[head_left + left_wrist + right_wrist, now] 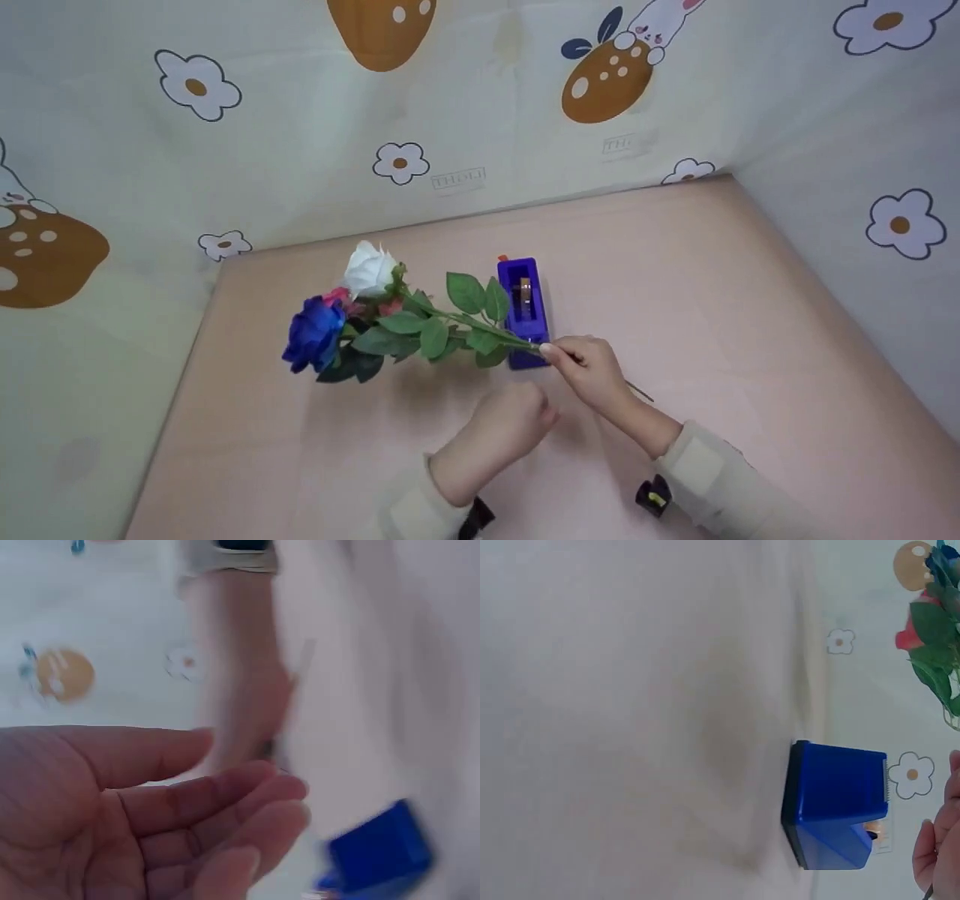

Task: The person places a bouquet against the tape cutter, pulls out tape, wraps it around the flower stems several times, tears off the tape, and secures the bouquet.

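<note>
My right hand [583, 366] pinches the green stems of a bunch of artificial roses [390, 322] and holds it above the pink table [750, 315]. The bunch has a white rose [369, 268], a blue rose [313, 334] and small pink buds, with the blooms pointing left. My left hand [504, 429] hovers just below the stems, fingers relaxed and holding nothing; its open palm [112, 817] fills the left wrist view. A blue tape dispenser [523, 309] lies on the table behind the stems, and also shows in the right wrist view as a dispenser [832, 804].
Patterned cloth walls [450, 112] with flowers and mushrooms close off the table at the back, left and right. Bare pink tabletop lies to the right and front left of my hands.
</note>
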